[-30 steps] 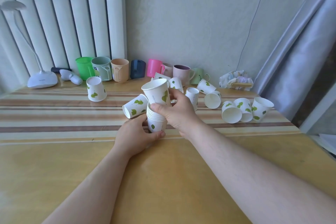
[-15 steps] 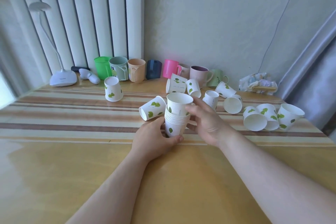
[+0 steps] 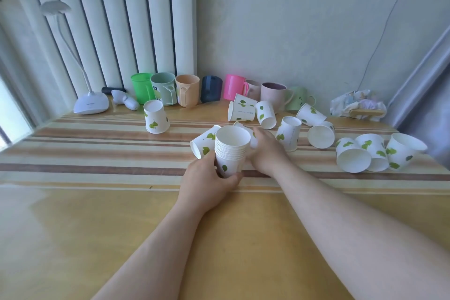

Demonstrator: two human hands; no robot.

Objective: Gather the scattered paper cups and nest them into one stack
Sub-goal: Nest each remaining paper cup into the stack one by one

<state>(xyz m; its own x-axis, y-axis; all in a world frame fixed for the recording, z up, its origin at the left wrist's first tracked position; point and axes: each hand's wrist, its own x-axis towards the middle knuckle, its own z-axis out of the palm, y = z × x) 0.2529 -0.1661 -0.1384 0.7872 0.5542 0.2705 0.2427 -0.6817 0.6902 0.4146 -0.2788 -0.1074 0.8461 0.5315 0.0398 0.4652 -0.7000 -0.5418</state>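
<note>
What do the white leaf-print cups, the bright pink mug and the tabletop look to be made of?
Stack of cups: thin matte paper, judging by the rolled rims, printed green leaves and tight nesting.
Pink mug: probably plastic, with uniform saturated colour and a moulded handle.
Table: glossy, reflective surface with wood-tone stripes; whether laminate or varnished wood is unclear.

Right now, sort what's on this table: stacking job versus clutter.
Job: nested stack in left hand; right hand; loose paper cups, e.g. upturned one, tipped trio.
Clutter: plastic mugs, desk lamp, crumpled packet.
</note>
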